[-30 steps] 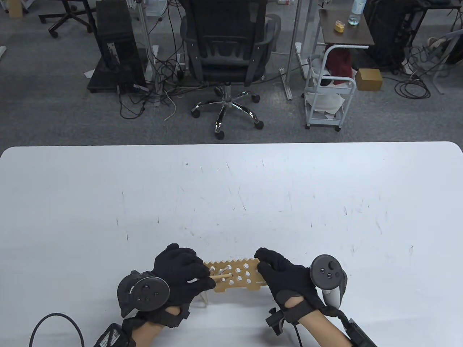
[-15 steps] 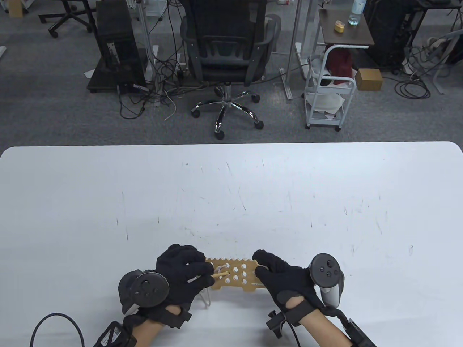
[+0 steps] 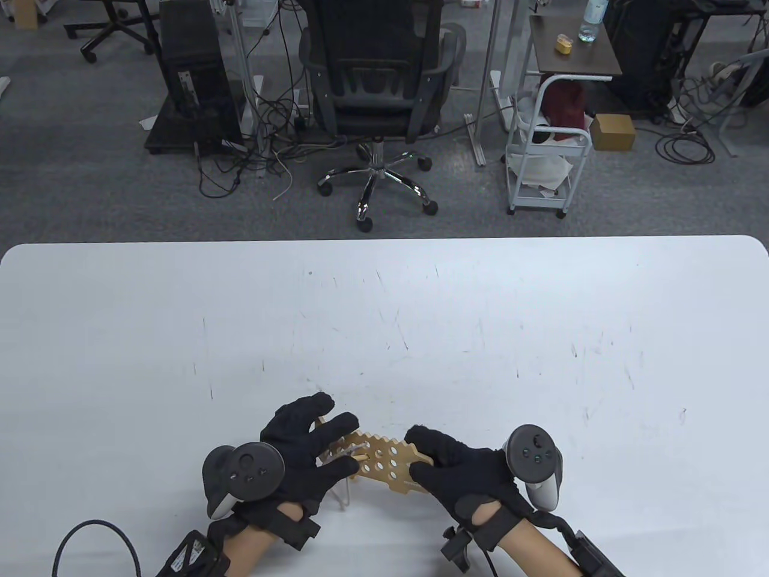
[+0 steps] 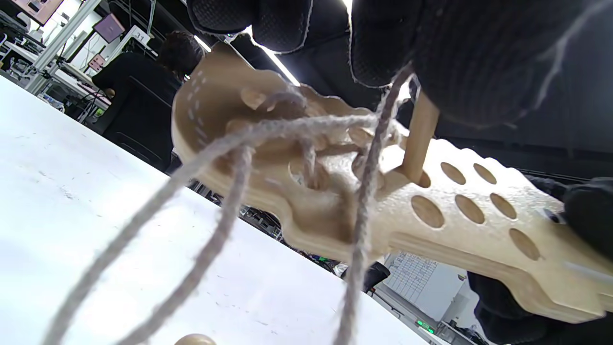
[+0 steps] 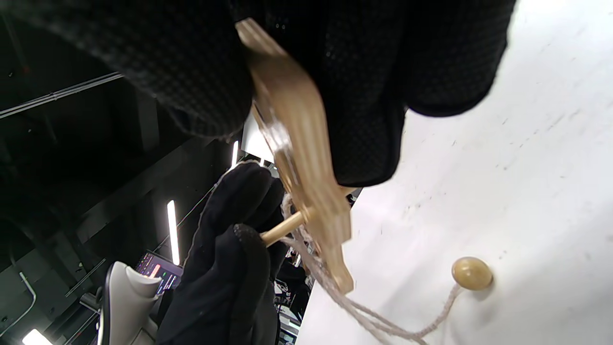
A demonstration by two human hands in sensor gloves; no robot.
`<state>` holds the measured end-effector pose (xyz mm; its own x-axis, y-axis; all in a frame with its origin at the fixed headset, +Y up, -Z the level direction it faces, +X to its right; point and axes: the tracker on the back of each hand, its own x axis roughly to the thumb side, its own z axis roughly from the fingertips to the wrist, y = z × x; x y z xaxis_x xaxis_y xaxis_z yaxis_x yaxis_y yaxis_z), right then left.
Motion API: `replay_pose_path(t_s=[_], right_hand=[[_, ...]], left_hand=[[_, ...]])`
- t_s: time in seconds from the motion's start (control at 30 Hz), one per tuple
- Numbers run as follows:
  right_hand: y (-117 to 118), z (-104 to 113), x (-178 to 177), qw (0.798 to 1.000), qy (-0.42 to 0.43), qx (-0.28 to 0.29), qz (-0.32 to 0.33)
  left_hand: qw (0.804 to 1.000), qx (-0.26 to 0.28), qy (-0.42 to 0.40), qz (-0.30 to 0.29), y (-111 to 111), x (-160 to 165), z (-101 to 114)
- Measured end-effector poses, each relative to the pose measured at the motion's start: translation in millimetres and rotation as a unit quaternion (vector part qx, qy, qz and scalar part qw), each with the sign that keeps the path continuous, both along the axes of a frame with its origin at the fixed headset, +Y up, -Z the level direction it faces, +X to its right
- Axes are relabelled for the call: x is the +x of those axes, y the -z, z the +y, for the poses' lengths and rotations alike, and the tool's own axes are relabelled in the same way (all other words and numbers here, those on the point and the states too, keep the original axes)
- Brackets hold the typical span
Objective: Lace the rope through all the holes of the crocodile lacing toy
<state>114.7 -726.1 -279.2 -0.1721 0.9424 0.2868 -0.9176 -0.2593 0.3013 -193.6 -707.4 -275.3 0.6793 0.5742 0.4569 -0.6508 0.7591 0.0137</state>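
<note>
Crocodile board (image 3: 387,463) is held above the desk (image 3: 420,336), near its front edge and tilted. Right hand (image 3: 462,475) grips the board's right end, fingers curled around the edge. Left hand (image 3: 300,448) pinches the wooden needle (image 4: 419,136), whose tip sits in a hole; its other fingers are spread over the left end. Rope (image 4: 220,230) is laced through the left-end holes and hangs down to a wooden bead (image 5: 471,273) on the desk.
</note>
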Motion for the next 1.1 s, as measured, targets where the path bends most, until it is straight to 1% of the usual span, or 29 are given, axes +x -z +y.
replay_pose_path(t_s=[0.2,0.57,0.8,1.1], right_hand=[[-2.5,1.2,-5.2,1.000,-0.008,0.011,0.017],[-3.4,0.6,-9.5,0.999,-0.002,0.021,0.042],[-2.3,0.8,-3.5,1.000,-0.015,0.016,-0.004],[0.5,-0.5,5.9,0.999,0.003,-0.003,-0.038]], left_hand=[[1.000,-0.004,0.012,-0.001,0.2,2.5,-1.8],[1.000,0.007,0.029,0.003,-4.6,9.8,-0.7],[0.998,0.050,0.043,0.013,-5.7,7.6,2.2],[0.998,0.041,-0.005,0.040,0.4,-10.1,3.6]])
